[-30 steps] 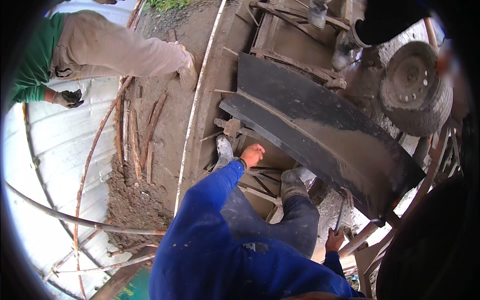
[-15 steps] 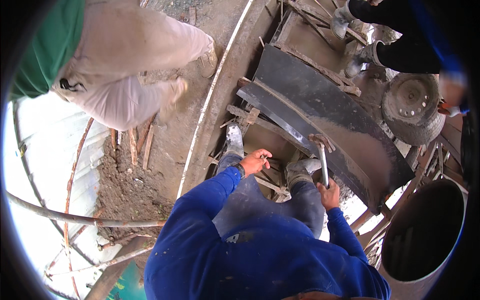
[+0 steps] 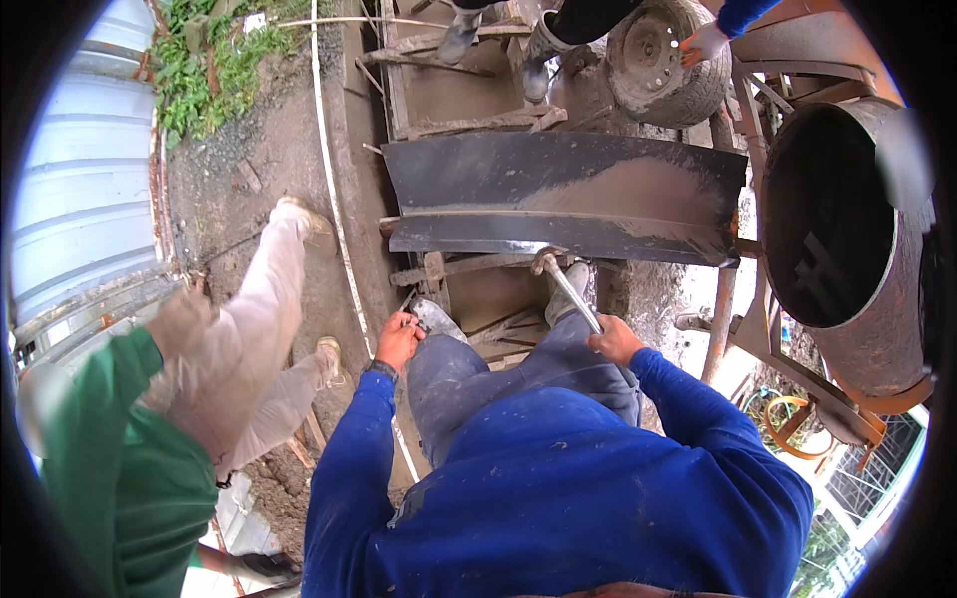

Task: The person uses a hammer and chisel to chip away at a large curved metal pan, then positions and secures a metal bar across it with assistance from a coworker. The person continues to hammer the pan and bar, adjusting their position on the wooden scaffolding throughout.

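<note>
My right hand [image 3: 616,341] is wrapped round the handle of a hammer [image 3: 575,291], in front of my right thigh. The hammer's head is up at the near edge of a long dark chute-like sheet [image 3: 449,179] with wet grey mud on it; whether they touch I cannot tell. My left hand [image 3: 398,342] is closed beside my left knee, fingers pinched together. What it holds, if anything, is too small to make out. Below the sheet, wooden pieces [image 3: 469,265] lie across a muddy trench between my boots.
A muddy wheel [image 3: 666,62] stands beyond the sheet, with another person's gloved hand [image 3: 704,44] at it. A large open drum [image 3: 877,339] is at the right. At the left a person in a green top [image 3: 150,498] strides past a long pale strip [image 3: 329,169]. Another person's boots [image 3: 538,60] stand far off.
My view has turned, so the sheet now lies level across it. My left hand has closed and lowered toward my knee. The hammer has tilted leftward. The person in green appears lower.
</note>
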Tool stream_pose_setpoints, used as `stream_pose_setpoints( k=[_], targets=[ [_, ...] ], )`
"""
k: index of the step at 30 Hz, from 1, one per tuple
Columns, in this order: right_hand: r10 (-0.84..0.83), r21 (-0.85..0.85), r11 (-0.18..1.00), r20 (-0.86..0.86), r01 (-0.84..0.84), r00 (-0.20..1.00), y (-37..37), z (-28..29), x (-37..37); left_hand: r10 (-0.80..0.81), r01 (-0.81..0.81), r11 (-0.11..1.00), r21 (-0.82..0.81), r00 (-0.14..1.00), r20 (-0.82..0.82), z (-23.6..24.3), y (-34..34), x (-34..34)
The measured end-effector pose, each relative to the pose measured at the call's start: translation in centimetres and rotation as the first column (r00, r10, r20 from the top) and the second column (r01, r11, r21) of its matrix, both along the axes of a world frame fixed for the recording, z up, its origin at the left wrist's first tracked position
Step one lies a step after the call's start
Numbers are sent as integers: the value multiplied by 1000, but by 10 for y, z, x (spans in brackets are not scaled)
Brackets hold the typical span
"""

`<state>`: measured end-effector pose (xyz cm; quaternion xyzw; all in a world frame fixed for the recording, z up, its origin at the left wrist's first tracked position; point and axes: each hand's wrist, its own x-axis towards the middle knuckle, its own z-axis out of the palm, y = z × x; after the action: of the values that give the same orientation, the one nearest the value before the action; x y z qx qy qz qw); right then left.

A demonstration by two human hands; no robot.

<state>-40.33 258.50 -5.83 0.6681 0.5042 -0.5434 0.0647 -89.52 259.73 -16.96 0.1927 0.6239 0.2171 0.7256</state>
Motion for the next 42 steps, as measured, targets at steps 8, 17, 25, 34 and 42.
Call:
stream_pose_setpoints(
  k=[8,17,25,34,42],
  targets=[
    [-75,-161,985,-35,69,997,-23,-22,111,323,-320,946,44,928,-185,71,17,-20],
    [-108,-45,993,79,111,991,-47,-103,288,737,-662,605,444,676,5,229,106,-22],
    [-39,147,988,-24,43,999,53,-85,335,773,-620,564,546,629,-84,279,17,56],
    [-143,64,986,-173,156,975,105,-80,298,860,-685,506,524,448,-245,305,-95,48],
    [283,38,957,86,-287,955,97,-52,237,802,-697,592,404,456,-387,231,-111,-12]
  ],
)
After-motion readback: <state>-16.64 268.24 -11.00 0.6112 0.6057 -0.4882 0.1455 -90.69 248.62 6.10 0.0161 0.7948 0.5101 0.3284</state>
